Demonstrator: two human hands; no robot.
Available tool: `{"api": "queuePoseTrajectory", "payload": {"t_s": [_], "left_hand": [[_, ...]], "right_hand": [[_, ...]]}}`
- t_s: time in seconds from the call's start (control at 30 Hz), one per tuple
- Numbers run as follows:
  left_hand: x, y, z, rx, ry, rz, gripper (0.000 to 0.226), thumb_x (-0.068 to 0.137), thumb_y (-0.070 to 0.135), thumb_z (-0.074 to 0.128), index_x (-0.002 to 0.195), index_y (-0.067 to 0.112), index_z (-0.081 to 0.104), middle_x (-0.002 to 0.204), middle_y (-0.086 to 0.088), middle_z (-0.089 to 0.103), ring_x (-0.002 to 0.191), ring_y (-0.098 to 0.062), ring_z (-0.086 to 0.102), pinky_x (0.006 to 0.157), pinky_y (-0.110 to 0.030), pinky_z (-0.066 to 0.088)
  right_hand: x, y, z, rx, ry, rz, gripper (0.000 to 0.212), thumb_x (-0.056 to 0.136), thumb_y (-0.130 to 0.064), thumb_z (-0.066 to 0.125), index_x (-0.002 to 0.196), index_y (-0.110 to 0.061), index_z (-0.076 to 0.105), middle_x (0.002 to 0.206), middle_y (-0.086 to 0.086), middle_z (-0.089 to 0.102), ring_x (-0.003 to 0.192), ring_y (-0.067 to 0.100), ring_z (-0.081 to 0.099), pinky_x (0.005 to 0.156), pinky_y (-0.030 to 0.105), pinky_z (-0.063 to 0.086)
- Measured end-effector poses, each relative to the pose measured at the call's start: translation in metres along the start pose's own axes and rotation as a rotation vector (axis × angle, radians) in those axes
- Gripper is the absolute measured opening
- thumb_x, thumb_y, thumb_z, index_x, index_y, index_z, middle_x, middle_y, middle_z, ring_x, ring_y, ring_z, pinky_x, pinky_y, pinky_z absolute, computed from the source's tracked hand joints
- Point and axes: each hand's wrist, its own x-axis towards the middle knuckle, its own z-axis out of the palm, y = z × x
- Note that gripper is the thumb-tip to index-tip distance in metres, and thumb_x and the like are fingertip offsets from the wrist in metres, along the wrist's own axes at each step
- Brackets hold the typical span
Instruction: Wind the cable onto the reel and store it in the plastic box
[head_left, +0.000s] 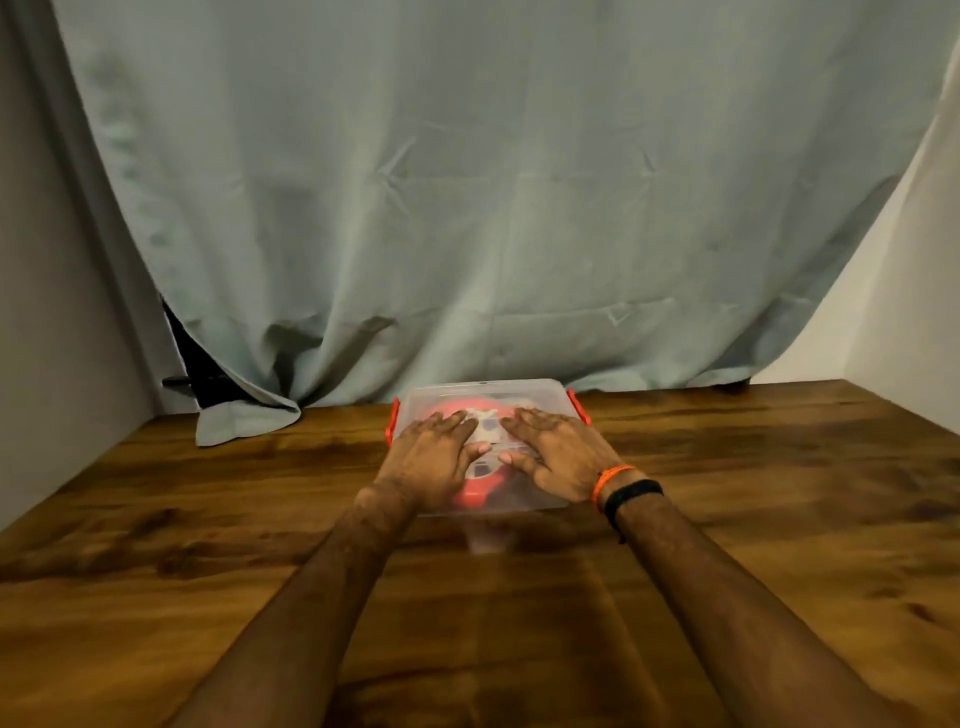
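Box (535, 400): clear plastic, lid on, orange latches at both ends, standing on the table (727, 493) near its far edge. Reel (480, 491): orange, we see it through the lid, inside. Left hand (434, 460) and right hand (558, 457): fingers straight and spread, palms flat on the lid, thumbs nearly meeting. Right wrist: orange and black bands. Behind: pale curtain (467, 208).
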Motion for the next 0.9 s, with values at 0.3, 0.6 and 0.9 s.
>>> {"api": "queuePoseTrajectory", "payload": {"t_s": [0.3,0.6,0.9], "left_hand": [[0.087,-0.038,0.014,-0.003,-0.069,-0.018,0.057,0.104,0.045,0.028,0.154,0.019,0.027,0.162,-0.003,0.025,0.149,-0.025,0.023,0.119,-0.038,0.019],[0.108,-0.049,0.018,0.024,-0.111,-0.05,0.058,0.104,0.047,0.026,0.156,0.021,0.023,0.164,0.0,0.02,0.151,-0.022,0.017,0.121,-0.038,0.014],[0.118,-0.043,-0.039,-0.035,-0.039,-0.154,0.072,0.099,0.059,0.02,0.157,0.017,0.012,0.166,-0.008,0.008,0.152,-0.03,0.003,0.122,-0.051,0.001]], "right_hand": [[0.088,0.041,0.018,0.011,-0.025,-0.021,0.07,0.092,-0.061,0.02,0.151,-0.023,0.025,0.158,0.007,0.025,0.145,0.021,0.024,0.117,0.039,0.023],[0.111,0.048,0.017,-0.008,-0.079,-0.016,0.096,0.076,-0.074,-0.006,0.152,-0.022,0.02,0.159,0.007,0.021,0.146,0.022,0.022,0.118,0.04,0.02],[0.121,0.044,-0.035,0.153,0.005,0.108,0.08,0.093,-0.066,0.027,0.154,-0.016,0.009,0.16,0.011,0.011,0.148,0.022,0.011,0.12,0.042,0.011]]}}
